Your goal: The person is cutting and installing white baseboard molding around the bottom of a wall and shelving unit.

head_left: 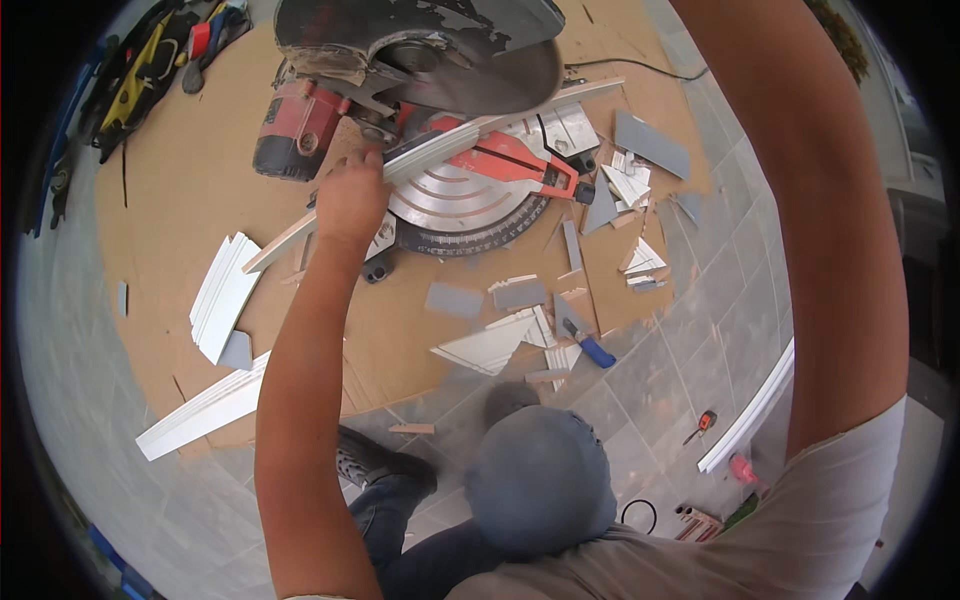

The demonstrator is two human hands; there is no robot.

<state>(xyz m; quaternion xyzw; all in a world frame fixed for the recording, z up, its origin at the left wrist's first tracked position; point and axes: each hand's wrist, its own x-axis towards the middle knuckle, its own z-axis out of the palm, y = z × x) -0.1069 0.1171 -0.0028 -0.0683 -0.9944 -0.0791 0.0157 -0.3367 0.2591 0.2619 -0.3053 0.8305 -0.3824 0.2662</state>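
Trim strip (440, 152) lies across the miter saw (460, 208), beyond white offcuts (482, 349) near me; my left hand (352, 195) has its fingers curled around the strip. Farther off sits the blade (510, 78). My right hand, out of view, I cannot tell.

The floor (660, 365) is grey rectangular tile with thin pale joints, smudged with pale dust right of centre. A brown sheet (170, 190) that looks like cardboard covers much of it, with dark slits in places and tile showing around its edges. At upper right, foliage (838, 38) stands near a pale surface (880, 110), perhaps a wall; farther down that side, shapes blur into darkness. The light is soft and bright.
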